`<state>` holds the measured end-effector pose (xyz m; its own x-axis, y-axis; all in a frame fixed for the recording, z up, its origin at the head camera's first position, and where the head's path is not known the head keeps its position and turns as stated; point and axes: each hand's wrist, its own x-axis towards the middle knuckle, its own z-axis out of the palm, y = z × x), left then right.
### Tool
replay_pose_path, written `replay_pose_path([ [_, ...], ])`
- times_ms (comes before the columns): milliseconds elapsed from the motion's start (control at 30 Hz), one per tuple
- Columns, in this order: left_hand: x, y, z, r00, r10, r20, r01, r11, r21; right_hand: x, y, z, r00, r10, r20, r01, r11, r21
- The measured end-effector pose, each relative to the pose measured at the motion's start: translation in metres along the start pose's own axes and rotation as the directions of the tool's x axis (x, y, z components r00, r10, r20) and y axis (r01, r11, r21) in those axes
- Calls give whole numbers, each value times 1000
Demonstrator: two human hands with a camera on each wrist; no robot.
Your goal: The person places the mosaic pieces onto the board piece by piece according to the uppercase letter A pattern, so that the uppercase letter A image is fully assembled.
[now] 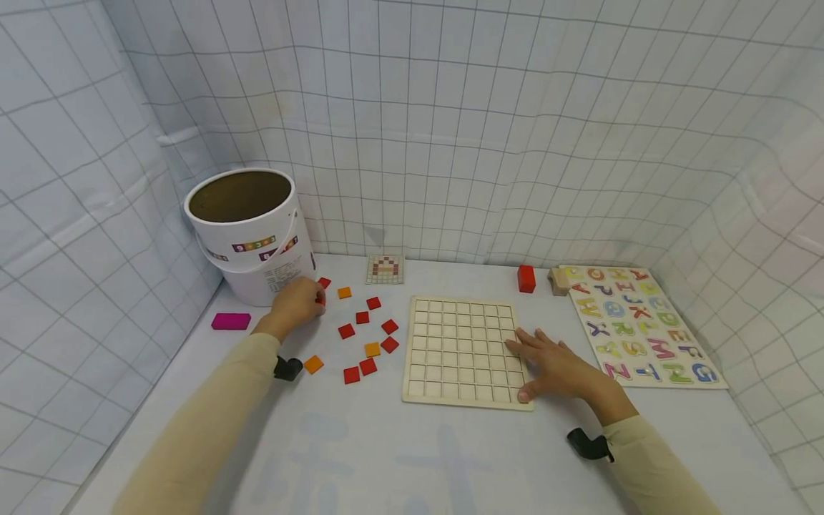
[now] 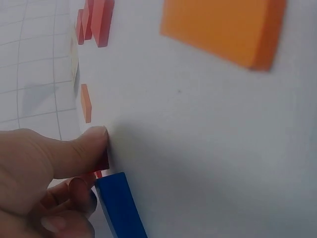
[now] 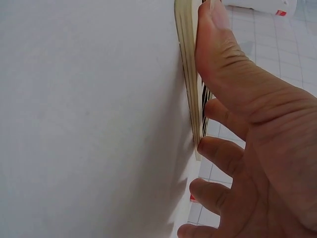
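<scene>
My left hand, low in front of the white bucket, pinches a red square tile between thumb and fingers. A blue block lies by those fingertips in the left wrist view; in the head view the hand hides it. Red tiles and orange tiles are scattered between that hand and the wooden grid board. Fingers spread, my right hand rests on the board's right edge, thumb near the lower right corner. The board's squares hold no tiles.
A magenta block lies left of the bucket. Against the back wall is a small pattern card. Toward the back right stand a red block and a wooden piece, beside a letter board.
</scene>
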<state>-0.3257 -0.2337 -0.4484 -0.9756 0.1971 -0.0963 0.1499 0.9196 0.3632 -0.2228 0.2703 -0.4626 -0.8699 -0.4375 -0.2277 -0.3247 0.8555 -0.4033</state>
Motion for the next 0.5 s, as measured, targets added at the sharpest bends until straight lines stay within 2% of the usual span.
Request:
replay_pose_path([
  [133,-4,2,3,999,12,-38,-11,1000,12,1,0,1,1000,-7,0,7,1000,-5],
  [267,-6,5,5,996,24,-86,-26,999,-30,1,-1,0,1000,0,6,0,1000,-16],
  [400,-4,10,8,991,21,-130,-43,984,-170,1,-3,-1,1000,-1,0,1,1000,-19],
  [500,-3,21,11,993,-33,-111,-7,940,-341,0,-4,-2,1000,-4,-3,4,1000,-18],
])
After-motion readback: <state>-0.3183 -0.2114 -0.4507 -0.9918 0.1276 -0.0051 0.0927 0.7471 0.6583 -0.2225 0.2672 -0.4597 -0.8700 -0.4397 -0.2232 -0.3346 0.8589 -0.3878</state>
